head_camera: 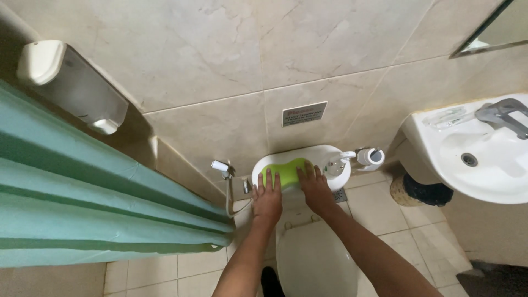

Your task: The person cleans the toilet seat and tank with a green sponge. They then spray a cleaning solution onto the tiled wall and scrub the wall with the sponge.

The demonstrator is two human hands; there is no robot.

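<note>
Two hands of mine press down on a lime-green cloth (286, 171) that lies on top of the white toilet tank (322, 154), against the tiled wall. My left hand (268, 197) lies flat with its fingers spread, the fingertips on the near left part of the cloth. My right hand (314, 187) lies flat too, fingers loosely spread, touching the cloth's right end. Neither hand grips anything; both are open, palm down. Below my wrists I see the closed white toilet lid (311, 258).

Just right of my right hand, a white flush handle (340, 159) shows on the tank, and a toilet roll (371, 157) sits beside it near the wall. Left of the tank a bidet sprayer (223, 166) hangs on the wall with its hose trailing down. A green shower curtain (82, 192) fills the left side, and a white dispenser (66, 82) is mounted above it. On the right a white washbasin (478, 165) with a grey tap (503, 113) stands well apart from the hands, with a dark bin (426, 192) under it. A small sign (304, 113) is fixed on the wall above the tank.
</note>
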